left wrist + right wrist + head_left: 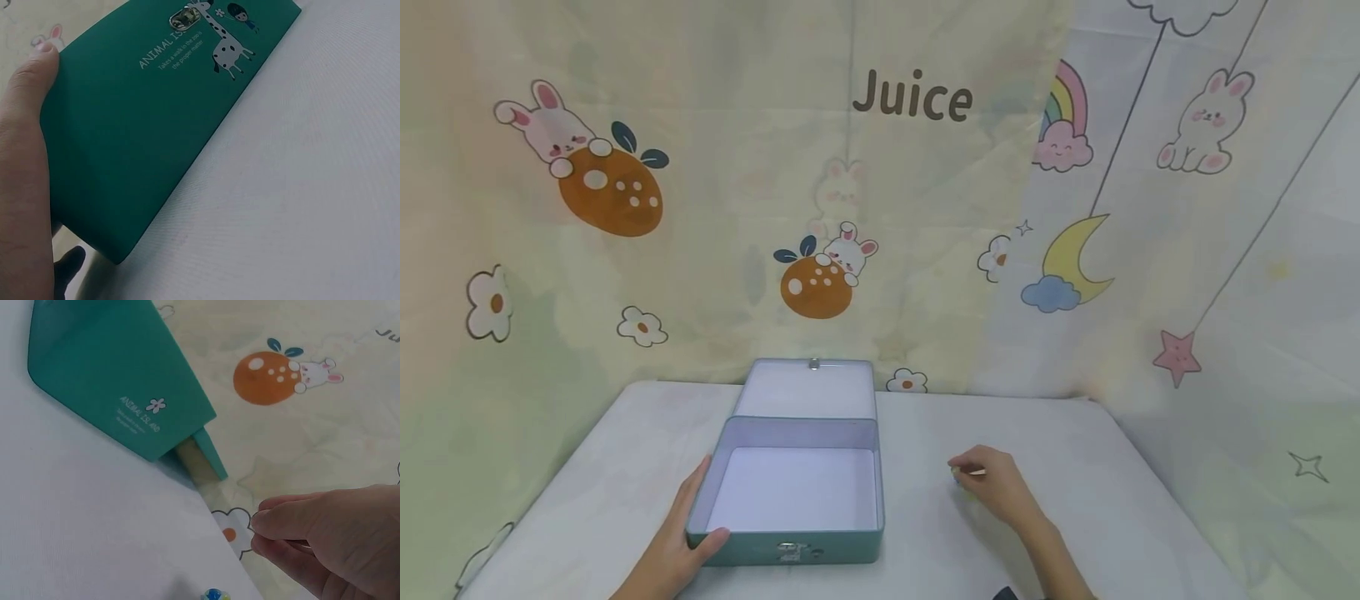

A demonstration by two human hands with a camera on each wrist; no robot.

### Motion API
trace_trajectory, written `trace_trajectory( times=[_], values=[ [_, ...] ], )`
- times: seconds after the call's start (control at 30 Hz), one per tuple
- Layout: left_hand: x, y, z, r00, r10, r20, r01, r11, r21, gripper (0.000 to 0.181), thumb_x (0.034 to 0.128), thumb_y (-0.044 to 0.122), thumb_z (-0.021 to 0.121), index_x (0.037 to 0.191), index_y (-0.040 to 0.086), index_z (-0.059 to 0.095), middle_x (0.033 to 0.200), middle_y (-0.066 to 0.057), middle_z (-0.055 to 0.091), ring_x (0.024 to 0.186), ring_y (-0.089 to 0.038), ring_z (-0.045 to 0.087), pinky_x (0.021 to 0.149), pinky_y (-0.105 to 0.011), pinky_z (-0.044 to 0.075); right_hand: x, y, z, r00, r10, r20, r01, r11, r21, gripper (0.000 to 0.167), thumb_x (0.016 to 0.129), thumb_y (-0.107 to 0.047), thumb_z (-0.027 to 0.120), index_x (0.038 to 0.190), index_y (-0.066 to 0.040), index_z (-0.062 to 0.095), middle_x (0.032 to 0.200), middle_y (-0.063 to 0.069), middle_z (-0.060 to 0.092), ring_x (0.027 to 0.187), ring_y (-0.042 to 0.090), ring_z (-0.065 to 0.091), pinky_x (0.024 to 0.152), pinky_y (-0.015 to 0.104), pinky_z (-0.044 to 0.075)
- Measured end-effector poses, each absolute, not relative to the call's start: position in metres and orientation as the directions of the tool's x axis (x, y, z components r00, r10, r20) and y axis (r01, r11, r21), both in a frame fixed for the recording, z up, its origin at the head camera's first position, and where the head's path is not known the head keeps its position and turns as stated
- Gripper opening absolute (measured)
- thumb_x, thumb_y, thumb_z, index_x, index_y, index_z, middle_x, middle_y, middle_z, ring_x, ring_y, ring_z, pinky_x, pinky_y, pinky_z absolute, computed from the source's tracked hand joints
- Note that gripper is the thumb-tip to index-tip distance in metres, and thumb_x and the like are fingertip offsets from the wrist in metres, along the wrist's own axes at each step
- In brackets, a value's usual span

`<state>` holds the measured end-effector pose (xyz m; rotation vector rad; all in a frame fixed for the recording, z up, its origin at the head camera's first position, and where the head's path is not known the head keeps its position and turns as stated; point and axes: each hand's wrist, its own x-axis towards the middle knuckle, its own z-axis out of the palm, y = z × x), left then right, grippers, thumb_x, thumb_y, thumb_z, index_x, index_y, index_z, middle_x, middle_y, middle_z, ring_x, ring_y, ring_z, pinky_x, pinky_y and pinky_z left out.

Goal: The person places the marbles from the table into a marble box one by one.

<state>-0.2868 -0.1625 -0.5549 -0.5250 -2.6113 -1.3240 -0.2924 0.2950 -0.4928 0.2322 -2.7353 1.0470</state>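
Observation:
A green tin box [805, 548] stands open at table centre-left, its white inside bare. My left hand [662, 546] grips its near left corner, thumb over the front rim and fingers along the left side; the left wrist view shows the hand [25, 169] against the green front [125, 137]. Right of the box, my right hand [1000, 492] hangs over the table with fingertips close together; whether they pinch anything cannot be seen. A small blue and yellow piece [956, 477] shows by those fingertips, and in the right wrist view the piece [215, 594] lies apart from the hand [331, 540].
The hinged lid [808, 392] leans back behind the box. A white cloth covers the table [1075, 467]. Patterned fabric [715, 208] with rabbits and flowers hangs around the table's back and sides.

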Motion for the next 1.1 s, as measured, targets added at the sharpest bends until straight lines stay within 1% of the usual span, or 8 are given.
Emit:
trace_trajectory(
  times=[0.07, 0.13, 0.17, 0.33, 0.47, 0.67, 0.9, 1.1],
  values=[
    [-0.287, -0.162, -0.556, -0.923, 0.231, 0.308, 0.385, 0.555, 0.738, 0.093, 0.0864, 0.029, 0.062, 0.154, 0.027, -0.001, 0.156, -0.017, 0.012, 0.141, -0.029, 0.014, 0.092, -0.076, 0.027, -0.291, 0.291, -0.491, -0.966, -0.084, 0.246, -0.227, 0.728, -0.647, 0.015, 0.08, -0.001, 0.07, 0.094, -0.006, 0.073, 0.091, -0.001, 0.07, 0.086, 0.016, 0.068, 0.072, 0.02, 0.055],
    [-0.287, -0.163, -0.555, -0.922, 0.228, 0.313, 0.387, 0.569, 0.725, 0.093, 0.086, 0.03, 0.063, 0.154, 0.025, -0.001, 0.156, -0.016, 0.011, 0.142, -0.028, 0.014, 0.091, -0.076, 0.027, -0.29, 0.287, -0.489, -0.967, -0.088, 0.241, -0.227, 0.726, -0.649, 0.015, 0.081, -0.002, 0.07, 0.094, -0.006, 0.073, 0.091, -0.002, 0.069, 0.086, 0.015, 0.067, 0.072, 0.019, 0.055],
    [-0.287, -0.163, -0.555, -0.922, 0.229, 0.312, 0.387, 0.575, 0.721, 0.093, 0.086, 0.03, 0.063, 0.154, 0.025, -0.001, 0.156, -0.016, 0.01, 0.142, -0.029, 0.014, 0.09, -0.076, 0.028, -0.289, 0.284, -0.489, -0.967, -0.09, 0.238, -0.227, 0.727, -0.648, 0.015, 0.081, -0.002, 0.07, 0.094, -0.007, 0.073, 0.091, -0.003, 0.069, 0.086, 0.014, 0.067, 0.073, 0.019, 0.054],
    [-0.287, -0.162, -0.552, -0.915, 0.236, 0.328, 0.403, 0.57, 0.716, 0.094, 0.0853, 0.028, 0.064, 0.154, 0.021, 0.0, 0.156, -0.016, 0.01, 0.136, -0.042, 0.02, 0.089, -0.077, 0.028, -0.288, 0.27, -0.484, -0.963, -0.122, 0.241, -0.252, 0.729, -0.636, 0.014, 0.081, -0.002, 0.069, 0.094, -0.008, 0.074, 0.091, -0.004, 0.068, 0.087, 0.014, 0.067, 0.073, 0.018, 0.055],
    [-0.286, -0.161, -0.549, -0.915, 0.235, 0.328, 0.404, 0.557, 0.726, 0.095, 0.0846, 0.027, 0.064, 0.154, 0.021, 0.0, 0.156, -0.016, 0.01, 0.136, -0.043, 0.019, 0.089, -0.077, 0.028, -0.289, 0.258, -0.48, -0.958, -0.163, 0.237, -0.28, 0.716, -0.639, 0.015, 0.082, -0.003, 0.068, 0.094, -0.01, 0.074, 0.091, -0.004, 0.068, 0.089, 0.015, 0.067, 0.073, 0.018, 0.055],
    [-0.287, -0.161, -0.552, -0.929, 0.232, 0.288, 0.37, 0.572, 0.732, 0.095, 0.0859, 0.029, 0.063, 0.154, 0.022, -0.003, 0.156, -0.018, 0.007, 0.137, -0.047, 0.018, 0.09, -0.078, 0.026, -0.292, 0.242, -0.474, -0.946, -0.213, 0.245, -0.323, 0.7, -0.637, 0.017, 0.083, -0.003, 0.068, 0.094, -0.014, 0.074, 0.092, -0.005, 0.067, 0.088, 0.013, 0.067, 0.073, 0.018, 0.054],
    [-0.287, -0.162, -0.553, -0.933, 0.228, 0.278, 0.359, 0.581, 0.73, 0.094, 0.0867, 0.03, 0.062, 0.154, 0.023, -0.003, 0.158, -0.017, 0.006, 0.138, -0.05, 0.016, 0.09, -0.078, 0.024, -0.304, 0.221, -0.462, -0.918, -0.295, 0.264, -0.394, 0.742, -0.543, 0.015, 0.084, -0.004, 0.068, 0.095, -0.011, 0.075, 0.089, -0.004, 0.067, 0.084, 0.01, 0.066, 0.071, 0.015, 0.053],
    [-0.289, -0.162, -0.555, -0.93, 0.229, 0.288, 0.367, 0.566, 0.738, 0.095, 0.0863, 0.029, 0.063, 0.154, 0.026, -0.004, 0.16, -0.013, 0.002, 0.142, -0.048, 0.009, 0.092, -0.078, 0.022, -0.316, 0.208, -0.456, -0.907, -0.361, 0.219, -0.42, 0.723, -0.549, 0.016, 0.086, -0.008, 0.066, 0.101, -0.008, 0.073, 0.094, -0.001, 0.069, 0.087, 0.009, 0.065, 0.074, 0.015, 0.053]
  ],
)
